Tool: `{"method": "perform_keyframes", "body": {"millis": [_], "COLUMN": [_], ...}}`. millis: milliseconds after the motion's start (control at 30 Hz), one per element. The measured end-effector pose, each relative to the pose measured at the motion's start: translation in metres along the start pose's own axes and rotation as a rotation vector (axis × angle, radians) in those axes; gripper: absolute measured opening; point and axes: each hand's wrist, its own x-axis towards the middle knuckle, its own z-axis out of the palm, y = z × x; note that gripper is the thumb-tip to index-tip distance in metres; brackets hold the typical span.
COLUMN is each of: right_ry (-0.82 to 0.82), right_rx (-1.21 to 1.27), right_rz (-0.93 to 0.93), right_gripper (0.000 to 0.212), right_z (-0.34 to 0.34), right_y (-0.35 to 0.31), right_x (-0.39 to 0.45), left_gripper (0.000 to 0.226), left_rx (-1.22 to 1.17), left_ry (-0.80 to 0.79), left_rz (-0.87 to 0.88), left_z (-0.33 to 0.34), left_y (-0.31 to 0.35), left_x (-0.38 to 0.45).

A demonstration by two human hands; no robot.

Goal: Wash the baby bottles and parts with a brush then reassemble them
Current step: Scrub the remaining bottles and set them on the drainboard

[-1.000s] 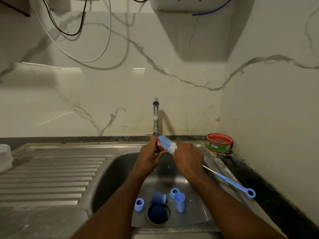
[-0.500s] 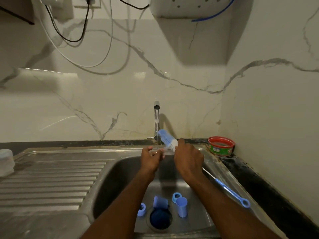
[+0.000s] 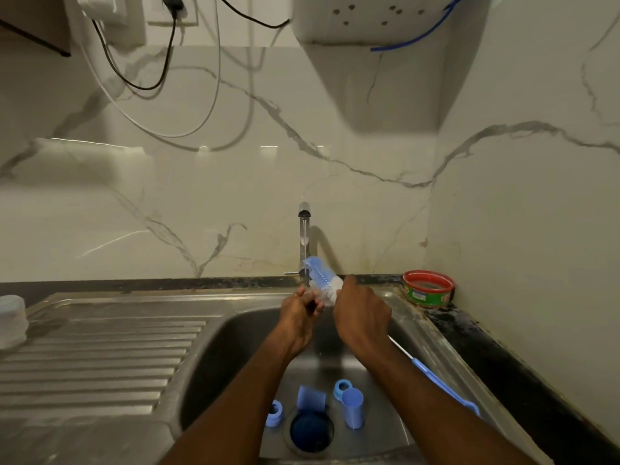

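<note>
Leftmost, a pale lidded container [image 3: 11, 322] stands on the steel draining board [image 3: 100, 357]. Over the sink [image 3: 235, 337], under the tap [image 3: 304, 243], the left hand [image 3: 298, 318] curls its fingers round a small part too hidden to name. Just right, the right hand [image 3: 362, 315] grips the bottle brush [image 3: 322, 278], bristles up. Blue bottle parts [image 3: 352, 407] lie near the drain [image 3: 310, 431]. Far right sits a red-rimmed tub [image 3: 427, 288].
</note>
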Motion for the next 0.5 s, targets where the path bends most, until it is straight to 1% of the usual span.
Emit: {"method": "perform_keyframes", "body": {"millis": [100, 167, 267, 367, 433, 500], "right_ry": [0.000, -0.029, -0.061, -0.055, -0.029, 0.006], "right_rx": [-0.027, -0.050, -0.079, -0.098, -0.107, -0.092], "right_rz": [-0.036, -0.069, -0.073, -0.045, -0.032, -0.042], "right_gripper": [0.040, 0.040, 0.038, 0.037, 0.037, 0.039], "right_z": [-0.002, 0.002, 0.006, 0.002, -0.002, -0.005], "right_y": [0.001, 0.000, 0.000, 0.004, 0.008, 0.009], "right_x": [-0.004, -0.009, -0.009, -0.002, 0.000, -0.001], "left_gripper": [0.014, 0.014, 0.018, 0.022, 0.025, 0.035], "left_rx": [0.059, 0.141, 0.355, 0.472, 0.488, 0.548], "left_ry": [0.082, 0.087, -0.022, -0.084, -0.056, 0.050], "left_rz": [0.087, 0.128, 0.150, 0.143, 0.145, 0.171], "left_z": [-0.006, -0.013, -0.016, -0.013, -0.013, -0.015], "left_y": [0.000, 0.000, -0.004, -0.006, -0.008, -0.009], "left_x": [0.006, 0.009, 0.009, 0.007, 0.008, 0.008]}}
